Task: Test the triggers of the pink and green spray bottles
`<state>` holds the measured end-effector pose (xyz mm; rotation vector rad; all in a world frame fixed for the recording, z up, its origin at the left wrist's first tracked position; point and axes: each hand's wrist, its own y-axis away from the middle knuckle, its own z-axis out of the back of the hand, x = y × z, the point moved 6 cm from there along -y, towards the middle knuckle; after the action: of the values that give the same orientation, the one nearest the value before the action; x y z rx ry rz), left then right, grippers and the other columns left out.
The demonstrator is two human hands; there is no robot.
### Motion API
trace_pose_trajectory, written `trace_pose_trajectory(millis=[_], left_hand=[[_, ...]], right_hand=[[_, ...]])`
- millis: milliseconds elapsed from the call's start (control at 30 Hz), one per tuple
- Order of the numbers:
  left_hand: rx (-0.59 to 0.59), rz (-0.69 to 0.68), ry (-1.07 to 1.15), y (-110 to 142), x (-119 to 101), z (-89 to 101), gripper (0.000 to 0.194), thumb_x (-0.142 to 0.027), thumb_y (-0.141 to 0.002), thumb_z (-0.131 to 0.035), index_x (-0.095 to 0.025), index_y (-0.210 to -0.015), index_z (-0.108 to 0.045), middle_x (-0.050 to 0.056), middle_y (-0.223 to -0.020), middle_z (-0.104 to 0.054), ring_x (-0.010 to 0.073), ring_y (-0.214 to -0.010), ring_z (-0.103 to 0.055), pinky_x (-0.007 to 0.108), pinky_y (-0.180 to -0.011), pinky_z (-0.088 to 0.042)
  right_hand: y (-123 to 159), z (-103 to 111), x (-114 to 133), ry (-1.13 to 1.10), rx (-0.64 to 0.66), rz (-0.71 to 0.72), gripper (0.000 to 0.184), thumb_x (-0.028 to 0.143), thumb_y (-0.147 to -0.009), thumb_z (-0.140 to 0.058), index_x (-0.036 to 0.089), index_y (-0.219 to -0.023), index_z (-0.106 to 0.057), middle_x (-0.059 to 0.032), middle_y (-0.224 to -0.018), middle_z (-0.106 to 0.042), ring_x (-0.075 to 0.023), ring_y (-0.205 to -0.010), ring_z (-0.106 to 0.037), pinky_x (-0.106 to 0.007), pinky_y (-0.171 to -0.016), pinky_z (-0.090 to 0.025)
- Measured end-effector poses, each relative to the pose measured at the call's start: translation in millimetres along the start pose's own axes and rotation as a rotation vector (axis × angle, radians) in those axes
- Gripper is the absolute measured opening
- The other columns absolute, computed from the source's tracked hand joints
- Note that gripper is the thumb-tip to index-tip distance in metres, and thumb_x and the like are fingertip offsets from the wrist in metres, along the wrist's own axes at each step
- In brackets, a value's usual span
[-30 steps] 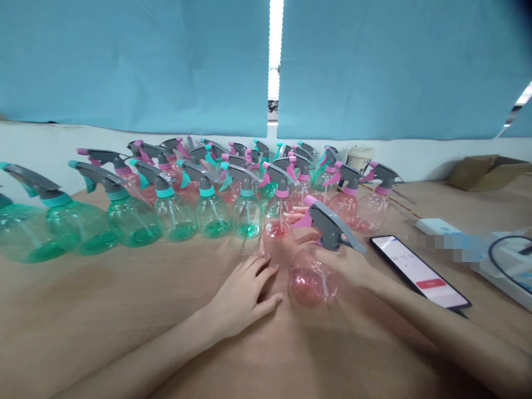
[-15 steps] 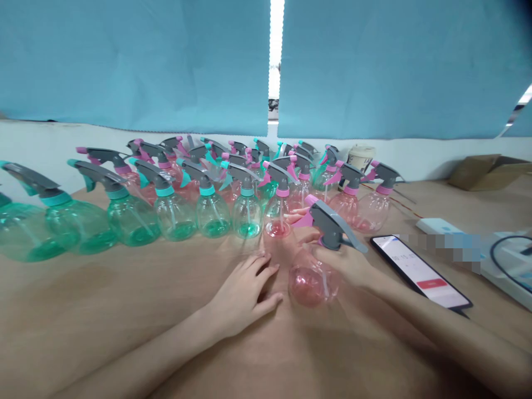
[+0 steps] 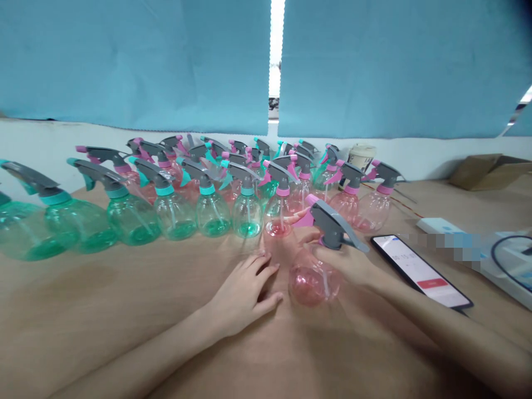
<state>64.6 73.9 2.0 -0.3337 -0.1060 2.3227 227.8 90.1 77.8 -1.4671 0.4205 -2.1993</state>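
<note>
A pink-tinted clear spray bottle with a grey and pink trigger head stands near the front middle of the table. From behind and to the right, my right hand is wrapped round its neck, with fingers extending past the pink trigger. The bottle partly hides that hand. My left hand rests palm down on the table left of the bottle, fingers apart and holding nothing. Just beyond its fingertips stand another pink spray bottle and a green spray bottle, both upright.
Rows of green and pink spray bottles stretch across the table's left and back. On the right lie a phone with a running timer and a white box-like item. A paper cup and cardboard box stand farther back.
Fingers of my right hand have shifted slightly at the trigger. Its hold on the pink spray bottle is the same, and my left hand has stayed in place.
</note>
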Motion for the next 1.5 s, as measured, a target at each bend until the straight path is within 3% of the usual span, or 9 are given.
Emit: trace_pose_trajectory(millis=[133,300,533,800,1000,1200,1500], left_hand=[[-0.003,-0.001,-0.008,0.1,0.1,-0.7,0.049,-0.045,-0.089,-0.049,-0.016,-0.128,-0.048,0.013,-0.136,-0.044,0.0278,-0.127,-0.035,0.044,-0.102,-0.033],[0.004,0.003,-0.014,-0.2,1.0,-1.7,0.049,-0.045,-0.088,-0.05,-0.015,-0.127,-0.048,0.013,-0.136,-0.043,0.0275,-0.127,-0.035,0.043,-0.102,-0.033],[0.009,0.0,-0.016,0.2,0.8,-1.2,0.05,-0.045,-0.089,-0.05,-0.014,-0.128,-0.048,0.014,-0.135,-0.044,0.0276,-0.127,-0.035,0.043,-0.102,-0.033],[-0.011,-0.004,-0.018,-0.4,0.9,-0.5,0.049,-0.046,-0.089,-0.049,-0.015,-0.127,-0.049,0.014,-0.135,-0.045,0.0279,-0.126,-0.037,0.043,-0.102,-0.033],[-0.013,-0.008,-0.011,-0.7,0.2,-0.4,0.049,-0.046,-0.089,-0.048,-0.015,-0.127,-0.048,0.013,-0.134,-0.046,0.0276,-0.127,-0.036,0.043,-0.102,-0.033],[-0.012,0.001,-0.012,-0.6,1.9,-1.6,0.05,-0.046,-0.088,-0.049,-0.015,-0.127,-0.048,0.013,-0.135,-0.044,0.0278,-0.127,-0.036,0.043,-0.102,-0.032],[-0.005,-0.007,-0.008,-0.3,-0.3,-0.8,0.049,-0.045,-0.089,-0.049,-0.015,-0.128,-0.048,0.014,-0.134,-0.046,0.0275,-0.127,-0.036,0.044,-0.102,-0.033]], right_hand=[[0.1,1.4,2.4,-0.016,-0.009,0.025,0.018,0.01,-0.06,-0.046,0.022,-0.069,-0.056,-0.0011,-0.091,-0.063,-0.013,-0.07,-0.059,-0.028,-0.066,-0.048],[-0.1,2.3,4.9,-0.013,-0.022,0.024,0.011,0.014,-0.062,-0.047,0.022,-0.066,-0.053,0.0003,-0.072,-0.058,-0.0141,-0.065,-0.056,-0.029,-0.061,-0.047],[0.4,3.3,14.2,-0.042,-0.02,-0.025,0.004,0.021,-0.064,-0.05,0.023,-0.067,-0.051,0.0011,-0.066,-0.058,-0.0139,-0.059,-0.055,-0.029,-0.056,-0.047],[0.5,-0.1,-1.3,-0.077,-0.014,0.008,0.004,0.02,-0.066,-0.052,0.023,-0.066,-0.048,0.003,-0.066,-0.055,-0.011,-0.054,-0.048,-0.027,-0.053,-0.042],[2.7,-0.9,-10.0,-0.039,0.003,-0.02,0.011,0.025,-0.071,-0.057,0.023,-0.081,-0.055,0.0025,-0.064,-0.058,-0.0152,-0.062,-0.054,-0.032,-0.064,-0.045],[1.1,1.1,-0.9,-0.026,-0.013,0.047,0.011,0.028,-0.071,-0.059,0.022,-0.08,-0.056,-0.0019,-0.087,-0.06,-0.0162,-0.075,-0.056,-0.034,-0.073,-0.046],[1.6,-0.4,-6.3,0.007,0.012,-0.015,0.009,0.028,-0.073,-0.058,0.023,-0.066,-0.056,0.0006,-0.069,-0.055,-0.0155,-0.065,-0.054,-0.034,-0.068,-0.047]])
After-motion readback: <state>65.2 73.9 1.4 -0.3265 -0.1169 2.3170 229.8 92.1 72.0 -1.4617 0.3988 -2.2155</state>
